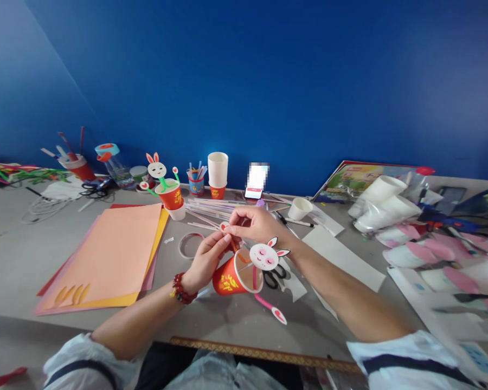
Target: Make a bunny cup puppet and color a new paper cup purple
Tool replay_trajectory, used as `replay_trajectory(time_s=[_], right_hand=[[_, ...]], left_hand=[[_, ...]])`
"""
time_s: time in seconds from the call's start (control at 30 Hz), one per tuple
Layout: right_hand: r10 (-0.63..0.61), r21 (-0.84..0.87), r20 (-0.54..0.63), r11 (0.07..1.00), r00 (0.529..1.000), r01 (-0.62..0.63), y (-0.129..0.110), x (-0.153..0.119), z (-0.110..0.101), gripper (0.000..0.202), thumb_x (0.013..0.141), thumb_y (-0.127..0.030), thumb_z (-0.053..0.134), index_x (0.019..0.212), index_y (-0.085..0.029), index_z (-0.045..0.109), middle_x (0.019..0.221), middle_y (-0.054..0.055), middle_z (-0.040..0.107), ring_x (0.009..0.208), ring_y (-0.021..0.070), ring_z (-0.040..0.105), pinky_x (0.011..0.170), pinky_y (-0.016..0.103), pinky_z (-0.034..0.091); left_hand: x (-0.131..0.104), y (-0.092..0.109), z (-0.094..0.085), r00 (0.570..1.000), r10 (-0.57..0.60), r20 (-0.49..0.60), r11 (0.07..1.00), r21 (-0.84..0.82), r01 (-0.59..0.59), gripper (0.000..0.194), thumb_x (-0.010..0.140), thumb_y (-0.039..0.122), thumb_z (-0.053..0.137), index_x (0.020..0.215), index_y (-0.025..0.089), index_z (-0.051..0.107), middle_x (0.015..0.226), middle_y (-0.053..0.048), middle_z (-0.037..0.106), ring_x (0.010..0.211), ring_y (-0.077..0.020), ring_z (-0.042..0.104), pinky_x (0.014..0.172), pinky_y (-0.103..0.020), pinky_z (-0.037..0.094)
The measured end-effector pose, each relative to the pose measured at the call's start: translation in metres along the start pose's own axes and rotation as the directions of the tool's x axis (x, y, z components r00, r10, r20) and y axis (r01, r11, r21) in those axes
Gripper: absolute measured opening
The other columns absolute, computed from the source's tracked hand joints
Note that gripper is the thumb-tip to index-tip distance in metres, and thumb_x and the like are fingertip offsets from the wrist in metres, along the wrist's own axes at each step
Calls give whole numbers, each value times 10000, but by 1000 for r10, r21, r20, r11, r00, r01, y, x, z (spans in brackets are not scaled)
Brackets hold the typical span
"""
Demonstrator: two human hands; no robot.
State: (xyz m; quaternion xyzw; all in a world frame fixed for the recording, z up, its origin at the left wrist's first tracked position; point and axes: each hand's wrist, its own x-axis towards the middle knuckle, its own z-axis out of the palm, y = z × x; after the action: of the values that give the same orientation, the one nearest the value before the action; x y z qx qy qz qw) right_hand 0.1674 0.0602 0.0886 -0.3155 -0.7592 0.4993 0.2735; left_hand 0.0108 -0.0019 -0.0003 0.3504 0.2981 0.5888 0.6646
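Note:
A red paper cup [226,277] with yellow lettering lies tilted just below my hands. It carries a paper rabbit face [264,257] and a pink stem ending in a white paper paw [279,315]. An orange stem [234,247] rises from the cup to another small paper paw [224,227] with a red centre. My left hand [209,253] is closed, pinching this paw from below. Fingers of my right hand [252,223] are closed at the paw's right edge. Black-handled scissors [273,278] lie partly hidden behind the rabbit face.
Coloured paper sheets [117,252] lie left, beside a tape roll [191,245]. A finished-looking rabbit cup [168,194] stands behind them. Straws [211,208], stacked cups [218,170] and a phone [257,181] line the wall. White paper [341,254] and bagged cups [386,206] are right.

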Motion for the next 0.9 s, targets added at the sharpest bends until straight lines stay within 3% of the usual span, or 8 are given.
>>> replay_trajectory(time_s=[0.1, 0.37, 0.53, 0.63, 0.7, 0.8, 0.9], right_hand=[[7, -54, 0, 999, 1000, -7, -5, 0, -2, 227, 853, -353, 727, 743, -199, 601, 667, -10, 672, 621, 150, 637, 597, 267, 484], [-20, 40, 75, 999, 997, 17, 4, 4, -10, 260, 869, -425, 717, 798, -197, 616, 687, -8, 684, 630, 145, 639, 604, 262, 479], [-30, -29, 107, 999, 994, 33, 3, 4, -10, 217, 891, -377, 690, 794, -201, 607, 680, -7, 688, 636, 151, 645, 614, 263, 475], [-102, -122, 89, 986, 991, 112, 1, 4, -12, 170, 918, -344, 658, 826, -206, 623, 722, 3, 692, 665, 159, 644, 631, 271, 475], [-232, -273, 69, 931, 970, 242, 0, 3, -17, 142, 934, -332, 641, 857, -215, 663, 803, 25, 705, 739, 177, 645, 670, 288, 472], [-441, -510, 163, 728, 883, 458, -3, -2, -26, 144, 967, -316, 599, 937, -254, 726, 979, 59, 737, 904, 218, 640, 781, 335, 464], [-491, -668, 243, 540, 836, 512, -9, -10, -30, 211, 1004, -263, 539, 1036, -290, 746, 1073, 66, 749, 939, 229, 626, 794, 352, 453]], left_hand=[[0, 0, 0, 1000, 0, -4, 1000, 19, 0, 256, 820, 395, 782, 963, 183, 782, 891, -45, 751, 807, -140, 659, 790, -245, 509], [-1, 5, 4, 1000, -2, 20, 1000, 13, 2, 235, 825, 391, 772, 904, 170, 778, 890, -56, 746, 819, -152, 655, 815, -256, 506], [-1, 5, 3, 1000, 1, 30, 1000, 19, -2, 231, 828, 383, 770, 921, 172, 777, 891, -50, 746, 819, -149, 657, 811, -249, 505], [-2, 6, 4, 1000, 12, 26, 1000, 27, -12, 232, 829, 390, 770, 902, 170, 771, 869, -46, 736, 811, -144, 649, 798, -238, 504], [-3, 7, 5, 999, 14, 33, 999, 39, -15, 226, 846, 387, 751, 889, 166, 765, 852, -46, 728, 794, -145, 643, 792, -244, 504], [-4, 8, 5, 999, 15, 49, 998, 55, -17, 225, 869, 386, 726, 881, 164, 760, 831, -44, 717, 780, -143, 632, 795, -249, 500], [-4, 7, 4, 998, 34, 58, 997, 66, -38, 235, 867, 398, 732, 878, 165, 761, 823, -44, 713, 791, -146, 628, 808, -252, 499]])
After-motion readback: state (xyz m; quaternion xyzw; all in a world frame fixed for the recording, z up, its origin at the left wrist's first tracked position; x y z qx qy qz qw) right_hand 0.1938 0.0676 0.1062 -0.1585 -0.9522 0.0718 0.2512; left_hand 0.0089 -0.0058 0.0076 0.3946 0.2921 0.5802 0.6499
